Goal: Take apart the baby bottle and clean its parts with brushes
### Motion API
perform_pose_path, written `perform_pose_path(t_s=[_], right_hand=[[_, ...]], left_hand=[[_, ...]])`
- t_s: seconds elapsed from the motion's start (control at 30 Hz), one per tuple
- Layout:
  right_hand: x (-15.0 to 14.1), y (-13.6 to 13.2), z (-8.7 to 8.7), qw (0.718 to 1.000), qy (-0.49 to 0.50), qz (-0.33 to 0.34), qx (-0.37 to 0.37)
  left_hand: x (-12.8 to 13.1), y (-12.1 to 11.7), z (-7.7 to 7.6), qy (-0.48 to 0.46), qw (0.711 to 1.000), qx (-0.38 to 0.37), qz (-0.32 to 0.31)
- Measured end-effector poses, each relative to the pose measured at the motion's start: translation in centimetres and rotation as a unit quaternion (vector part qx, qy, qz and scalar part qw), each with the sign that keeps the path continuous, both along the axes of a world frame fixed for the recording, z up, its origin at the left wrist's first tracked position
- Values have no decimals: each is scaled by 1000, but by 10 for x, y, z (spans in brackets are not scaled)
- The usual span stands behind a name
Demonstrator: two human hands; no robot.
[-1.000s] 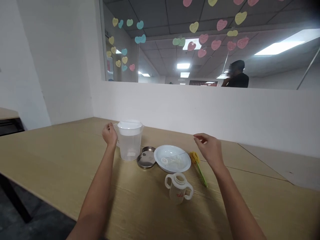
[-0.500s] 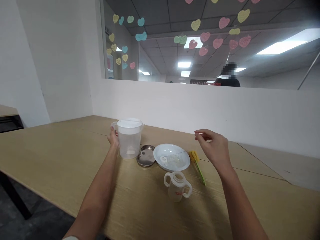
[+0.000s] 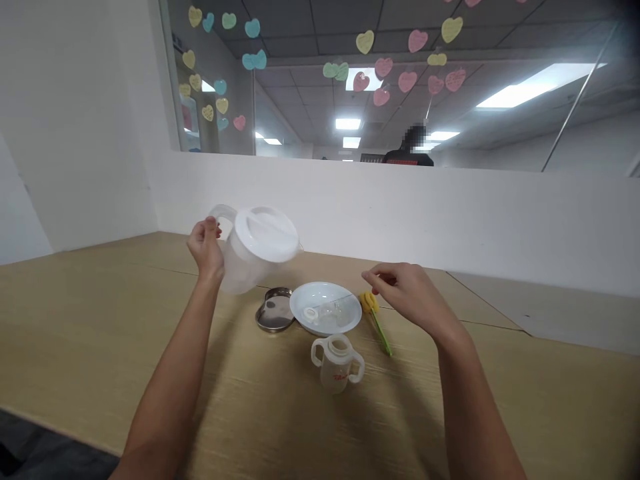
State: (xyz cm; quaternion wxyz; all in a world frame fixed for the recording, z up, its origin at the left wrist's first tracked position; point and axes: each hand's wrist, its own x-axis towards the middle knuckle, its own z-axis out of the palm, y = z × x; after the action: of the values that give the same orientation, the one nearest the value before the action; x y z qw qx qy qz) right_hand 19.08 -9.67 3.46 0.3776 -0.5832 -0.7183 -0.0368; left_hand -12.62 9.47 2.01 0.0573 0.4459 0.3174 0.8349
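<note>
A translucent pitcher (image 3: 250, 257) with a white lid hangs above the table, tilted to the right. My left hand (image 3: 206, 245) grips its handle. On the right, my right hand (image 3: 400, 287) hovers with fingers bent and drawn together; whether anything sits between the fingertips I cannot make out. Below and between the hands stands a two-handled baby bottle (image 3: 336, 370), its top uncovered. Behind the bottle is a white bowl (image 3: 305, 293) with clear liquid or plastic parts inside, among them a ring-shaped piece (image 3: 311, 314).
A steel kidney dish (image 3: 275, 320) lies left of the bowl. A yellow sponge brush (image 3: 376, 317) with a green handle rests to its right. Behind the table (image 3: 280, 413) rises a white wall (image 3: 390, 213) with a window, through which a person (image 3: 411, 157) shows.
My left hand has lifted the pitcher off the table and tipped it rightward. The right hand stays raised in nearly the same pose. The whole view has shifted a little.
</note>
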Motion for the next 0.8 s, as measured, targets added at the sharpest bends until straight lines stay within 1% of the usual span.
perform_pose_path(t_s=[0.07,0.17,0.23,0.3,0.37,0.43,0.53,0.6,0.67,0.7,0.77,0.8], right_hand=[[-1,-6,3,1000,-21,2,-11],[-5,-15,5,999,-38,2,-26],[-10,-21,5,996,-60,25,-54],[-16,-30,7,989,-86,64,-102],[-23,-42,9,976,-111,104,-158],[-28,-54,13,963,-128,134,-198],[-35,-68,17,955,-141,144,-218],[-43,-70,15,951,-153,162,-217],[-57,-66,5,943,-178,198,-201],[-68,-63,-3,937,-199,217,-186],[-93,-54,-28,927,-267,223,-141],[-106,-50,-43,914,-303,236,-129]], left_hand=[[16,-10,2,60,998,15,-15],[36,-20,-1,157,988,-4,-6],[46,-25,-4,213,977,-23,13],[55,-29,-7,259,965,-32,27],[62,-33,-9,301,952,-34,39],[68,-36,-10,336,940,-36,52],[72,-38,-11,370,927,-31,55],[74,-39,-12,379,923,-26,53],[74,-39,-13,383,922,-27,54],[74,-38,-13,383,922,-28,53],[73,-38,-13,384,922,-28,53],[73,-38,-13,383,922,-28,53]])
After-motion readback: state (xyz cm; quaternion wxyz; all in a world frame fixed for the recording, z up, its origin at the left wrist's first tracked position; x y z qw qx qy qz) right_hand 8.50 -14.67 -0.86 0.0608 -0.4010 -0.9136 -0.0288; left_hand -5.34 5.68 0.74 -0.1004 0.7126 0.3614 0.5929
